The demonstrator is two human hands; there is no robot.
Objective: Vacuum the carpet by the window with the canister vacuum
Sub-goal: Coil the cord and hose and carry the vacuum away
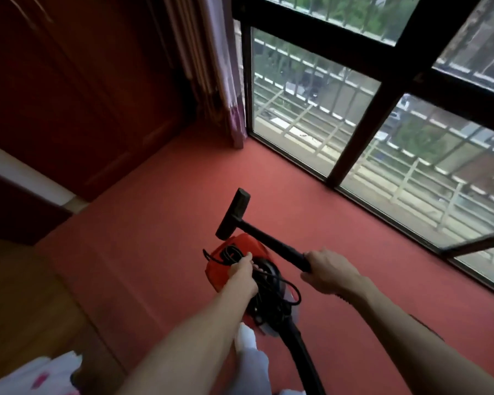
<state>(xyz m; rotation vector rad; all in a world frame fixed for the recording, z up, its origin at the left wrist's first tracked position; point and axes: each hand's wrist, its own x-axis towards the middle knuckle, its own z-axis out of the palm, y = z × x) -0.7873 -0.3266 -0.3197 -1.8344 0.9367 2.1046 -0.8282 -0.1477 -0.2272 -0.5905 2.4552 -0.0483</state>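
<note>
A red canister vacuum (240,249) is just below centre, toward 6 o'clock, over the red carpet (166,223). My left hand (241,273) has its fingers curled around the black cord (271,283) coiled on top of it. My right hand (329,270) grips the black wand (271,242). The floor head (233,213) is at its far end, toward 12. The window (311,104) runs from 12 to 3, with a curtain (223,81) at 12 and a wooden wardrobe (69,81) at 10.

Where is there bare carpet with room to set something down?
Bare carpet lies ahead, between the wooden cabinet, the curtain and the window; also to the right, along that window. Crowded: around the left hand and right hand, where canister, cord and wand overlap.
</note>
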